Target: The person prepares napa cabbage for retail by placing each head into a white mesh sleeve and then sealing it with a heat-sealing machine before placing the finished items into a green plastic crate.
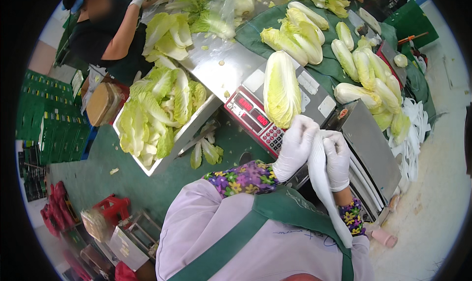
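Observation:
My left hand point(297, 146), in a white glove, pinches the upper end of a long white sleeve of soft material point(320, 170). Gripping the same end from the other side is my gloved right hand point(337, 159). The rest of the sleeve hangs down across my green apron point(291, 207). Just beyond my left fingers, a trimmed napa cabbage point(282, 89) lies on a digital scale with a red front panel point(254, 118). Its base points away from me, and its leafy tip is close to my left hand. The scale's red digits are lit.
A steel box-shaped machine point(368, 144) stands right of my hands. Napa cabbages point(368, 67) lie on green cloth point(254, 30) beyond. More white sleeves point(409, 140) hang at right. A white foam box point(184, 137) holds loose leaves at left, near another person point(107, 37).

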Action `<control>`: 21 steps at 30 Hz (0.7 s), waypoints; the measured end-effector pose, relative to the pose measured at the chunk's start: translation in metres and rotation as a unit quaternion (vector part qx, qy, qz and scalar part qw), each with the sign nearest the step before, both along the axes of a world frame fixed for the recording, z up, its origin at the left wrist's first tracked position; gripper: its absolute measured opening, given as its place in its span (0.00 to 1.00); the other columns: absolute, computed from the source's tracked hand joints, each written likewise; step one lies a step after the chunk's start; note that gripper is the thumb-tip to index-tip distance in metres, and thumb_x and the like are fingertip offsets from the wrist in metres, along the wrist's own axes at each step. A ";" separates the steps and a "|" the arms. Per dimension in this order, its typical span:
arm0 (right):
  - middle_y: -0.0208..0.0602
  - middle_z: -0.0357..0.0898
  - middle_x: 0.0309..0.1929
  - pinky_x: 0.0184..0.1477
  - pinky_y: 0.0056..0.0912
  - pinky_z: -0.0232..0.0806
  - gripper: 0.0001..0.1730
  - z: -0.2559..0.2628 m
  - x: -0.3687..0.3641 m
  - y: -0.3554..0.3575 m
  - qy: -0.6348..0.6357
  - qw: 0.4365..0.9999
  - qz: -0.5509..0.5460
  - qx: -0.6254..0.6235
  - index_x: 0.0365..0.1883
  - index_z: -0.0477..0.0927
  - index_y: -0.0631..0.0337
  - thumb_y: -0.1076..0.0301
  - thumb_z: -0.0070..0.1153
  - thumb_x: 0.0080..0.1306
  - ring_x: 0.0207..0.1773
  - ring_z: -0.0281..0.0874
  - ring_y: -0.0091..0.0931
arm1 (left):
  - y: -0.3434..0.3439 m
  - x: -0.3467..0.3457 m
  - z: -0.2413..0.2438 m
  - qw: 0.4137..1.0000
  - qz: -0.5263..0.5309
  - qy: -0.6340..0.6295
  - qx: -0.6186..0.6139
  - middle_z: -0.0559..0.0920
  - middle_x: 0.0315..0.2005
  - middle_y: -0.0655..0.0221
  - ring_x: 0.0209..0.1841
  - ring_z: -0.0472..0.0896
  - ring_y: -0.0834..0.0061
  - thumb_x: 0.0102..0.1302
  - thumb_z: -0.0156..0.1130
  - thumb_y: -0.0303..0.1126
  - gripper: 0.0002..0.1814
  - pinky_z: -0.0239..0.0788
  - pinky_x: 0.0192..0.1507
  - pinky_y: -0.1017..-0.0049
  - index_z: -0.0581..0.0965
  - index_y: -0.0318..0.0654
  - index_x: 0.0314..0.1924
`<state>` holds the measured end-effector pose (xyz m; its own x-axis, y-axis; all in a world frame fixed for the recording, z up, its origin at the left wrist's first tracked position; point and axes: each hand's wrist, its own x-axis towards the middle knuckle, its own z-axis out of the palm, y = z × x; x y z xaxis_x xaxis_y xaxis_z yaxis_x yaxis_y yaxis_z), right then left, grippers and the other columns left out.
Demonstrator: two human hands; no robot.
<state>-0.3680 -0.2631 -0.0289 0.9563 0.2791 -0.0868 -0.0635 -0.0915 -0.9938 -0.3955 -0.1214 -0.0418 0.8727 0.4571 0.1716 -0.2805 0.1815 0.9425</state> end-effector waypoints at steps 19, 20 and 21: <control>0.50 0.83 0.44 0.44 0.42 0.73 0.20 -0.163 0.303 0.159 -0.092 0.871 0.215 -0.432 0.45 0.83 0.63 0.60 0.42 0.71 0.43 0.82 0.41 | 0.182 0.186 -0.121 0.794 0.068 0.328 0.507 0.83 0.30 0.53 0.37 0.81 0.47 0.70 0.52 0.44 0.15 0.72 0.39 0.56 0.80 0.42 0.37; 0.54 0.83 0.46 0.46 0.44 0.73 0.22 -0.178 0.294 0.156 0.021 0.946 0.123 -0.298 0.46 0.83 0.63 0.62 0.38 0.71 0.46 0.82 0.45 | 0.175 0.184 -0.126 0.838 0.081 0.312 0.440 0.83 0.30 0.54 0.36 0.82 0.50 0.70 0.53 0.42 0.14 0.72 0.38 0.57 0.79 0.41 0.37; 0.53 0.83 0.46 0.45 0.44 0.72 0.23 -0.188 0.278 0.160 0.162 0.975 0.047 -0.146 0.45 0.84 0.63 0.63 0.36 0.72 0.47 0.82 0.45 | 0.170 0.180 -0.138 0.875 0.095 0.299 0.368 0.83 0.30 0.54 0.36 0.83 0.53 0.70 0.54 0.40 0.12 0.72 0.37 0.58 0.78 0.39 0.38</control>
